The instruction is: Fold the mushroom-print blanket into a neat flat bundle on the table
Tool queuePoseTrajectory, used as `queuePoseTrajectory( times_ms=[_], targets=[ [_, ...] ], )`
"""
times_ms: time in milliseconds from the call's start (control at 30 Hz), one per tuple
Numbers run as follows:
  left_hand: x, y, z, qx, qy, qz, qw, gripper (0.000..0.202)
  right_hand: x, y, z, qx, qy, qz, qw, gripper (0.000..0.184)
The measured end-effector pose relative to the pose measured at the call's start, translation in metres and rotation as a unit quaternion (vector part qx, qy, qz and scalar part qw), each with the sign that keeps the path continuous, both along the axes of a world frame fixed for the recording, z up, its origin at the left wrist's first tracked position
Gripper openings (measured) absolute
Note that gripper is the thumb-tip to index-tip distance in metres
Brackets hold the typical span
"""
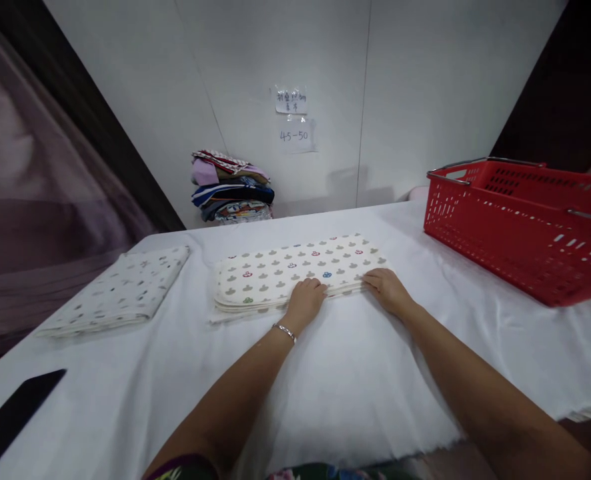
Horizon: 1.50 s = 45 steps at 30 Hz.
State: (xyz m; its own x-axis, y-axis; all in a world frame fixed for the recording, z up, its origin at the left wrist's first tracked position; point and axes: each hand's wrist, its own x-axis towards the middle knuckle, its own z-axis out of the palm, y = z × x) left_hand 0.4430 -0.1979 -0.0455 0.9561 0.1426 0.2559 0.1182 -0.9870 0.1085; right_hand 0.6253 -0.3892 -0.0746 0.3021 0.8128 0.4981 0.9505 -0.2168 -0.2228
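A folded cream cloth [280,272] with grey, red, blue and green motifs lies in several layers across the middle of the table. At its near edge, my left hand [306,303], with a silver bracelet at the wrist, has its fingers curled over the layers. Farther right along that same edge, my right hand [389,291] holds the cloth near its right corner, fingers on top. Both thumbs are largely hidden. To the left lies another folded white cloth [120,290] with small scattered prints, apart from my hands.
A red plastic basket [505,233] with metal handles stands at the right. Folded fabrics [233,188] are piled beyond the far edge, by the wall. A dark flat object [18,417] lies at the near left. White fabric [365,373] covers the table. Paper notes [295,135] hang on the wall.
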Motion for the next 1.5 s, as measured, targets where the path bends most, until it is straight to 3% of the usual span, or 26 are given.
queuePoseTrajectory(
  times_ms=[267,500,800,1100,1500],
  targets=[
    [0.012,-0.007,0.002,0.098,0.038,-0.053,0.993,0.023,-0.006,0.017,0.014,-0.055,-0.029,0.039,0.997,0.023],
    [0.021,-0.006,0.001,0.071,0.057,-0.006,0.996,0.024,-0.011,0.013,0.004,0.011,-0.007,0.036,0.999,0.03],
    [0.016,-0.009,0.008,0.02,0.044,0.019,0.999,0.02,-0.015,0.019,0.0,0.001,-0.021,0.04,0.999,0.025],
    [0.014,-0.011,0.004,0.046,0.037,0.003,0.998,0.019,-0.016,0.017,0.0,0.006,-0.057,-0.005,0.998,0.026],
    [0.005,-0.015,0.002,0.059,0.013,-0.013,0.998,0.019,-0.016,0.01,0.004,-0.029,-0.046,0.024,0.998,0.026]
  ],
)
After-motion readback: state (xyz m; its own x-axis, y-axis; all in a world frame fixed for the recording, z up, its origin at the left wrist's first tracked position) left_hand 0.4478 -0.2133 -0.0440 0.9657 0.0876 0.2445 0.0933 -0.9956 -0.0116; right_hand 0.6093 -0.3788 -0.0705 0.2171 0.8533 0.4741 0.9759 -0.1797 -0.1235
